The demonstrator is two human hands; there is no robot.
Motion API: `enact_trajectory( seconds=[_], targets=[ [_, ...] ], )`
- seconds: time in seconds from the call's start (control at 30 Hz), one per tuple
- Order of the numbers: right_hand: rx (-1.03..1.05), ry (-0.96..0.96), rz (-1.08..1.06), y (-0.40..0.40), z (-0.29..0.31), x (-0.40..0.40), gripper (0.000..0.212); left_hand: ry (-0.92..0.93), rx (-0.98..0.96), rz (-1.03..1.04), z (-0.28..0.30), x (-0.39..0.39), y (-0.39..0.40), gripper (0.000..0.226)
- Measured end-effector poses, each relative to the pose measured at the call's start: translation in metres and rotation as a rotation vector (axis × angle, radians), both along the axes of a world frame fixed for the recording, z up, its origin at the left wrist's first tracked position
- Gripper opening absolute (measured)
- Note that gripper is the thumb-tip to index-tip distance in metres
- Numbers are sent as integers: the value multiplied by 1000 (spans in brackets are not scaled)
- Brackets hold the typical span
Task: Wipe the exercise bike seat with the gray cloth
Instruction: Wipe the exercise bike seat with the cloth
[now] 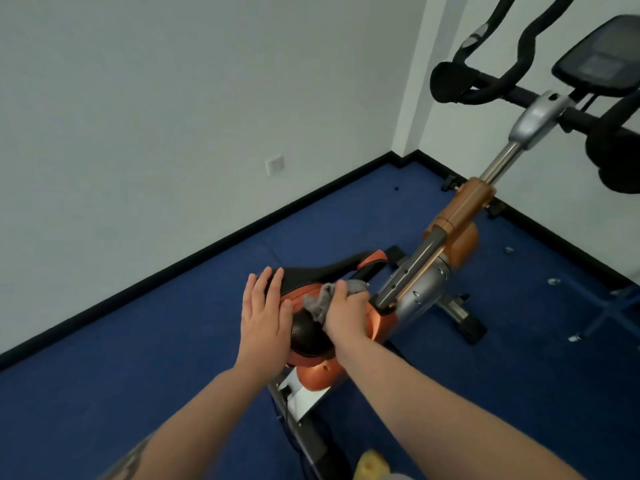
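1. Seat (pixel 313 299) of the exercise bike (pixel 460 216) sits low in the middle of the view. It is black on top w/ orange sides, nose pointing up and right toward the handlebars (pixel 485 81).

2. Gray cloth (pixel 320 301) is bunched up on the seat's right side, near the middle. Part of it pokes out past the fingers at top and left.

3. Right hand (pixel 346 317) is closed around the gray cloth, fingers curled tight on it, pressing it onto the seat.

4. Left hand (pixel 265 317) lies flat on the seat's left side, fingers spread out and loose, not gripping anything. It looks like it keeps the seat steady.

5. My guess: the wipe is under way, but I can't tell how much is clean yet.

6. What could go wrong:
- Cloth is in a small ball, so it only touches a little bit of seat. Spots could get missed, esp. under the left hand and on the back black part near the wrists.
- Loose cloth end could catch on the seat post (pixel 408 271) just to the right.
- Pushing hard sideways might turn or wobble the seat if the left hand lets go.

7. Blue floor (pixel 173 375) is under the bike; yellow thing (pixel 372 465) at the bottom edge, can't tell what it is.
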State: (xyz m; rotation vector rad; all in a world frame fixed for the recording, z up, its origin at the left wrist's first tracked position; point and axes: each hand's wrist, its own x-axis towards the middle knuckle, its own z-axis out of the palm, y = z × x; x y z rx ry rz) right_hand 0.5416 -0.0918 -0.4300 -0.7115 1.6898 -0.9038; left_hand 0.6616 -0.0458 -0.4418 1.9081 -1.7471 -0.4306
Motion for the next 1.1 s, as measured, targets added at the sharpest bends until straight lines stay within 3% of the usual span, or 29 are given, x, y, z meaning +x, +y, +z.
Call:
enact_trajectory(
  seconds=[0.1, 0.2, 0.3, 0.43, 0.53, 0.73, 0.9, 1.1],
  targets=[
    [52, -23, -23, -14, 2, -9, 49, -22, -4, 21, -1, 0, 1, 48],
    [-100, 131, 97, 23, -6, 6, 59, 65, -21, 52, -2, -4, 1, 48],
    [-157, 148, 150, 36, -14, 10, 70, 74, -19, 42, 1, -3, 1, 55],
    [-49, 77, -79, -28, -9, -14, 52, -35, -5, 37, 6, 2, 4, 54],
    [-100, 89, -182, -50, -9, -24, 51, -86, -37, 31, 14, 14, -12, 44],
    [-150, 216, -25, -4, -24, 1, 66, -66, 75, -291, 24, 37, -69, 24],
    [47, 216, -146, -53, -5, -26, 48, -44, 76, -609, 21, 43, -88, 37],
    [-49, 207, -145, 3, -4, 15, 32, 127, 101, -604, 11, 50, -92, 37]
  ],
)
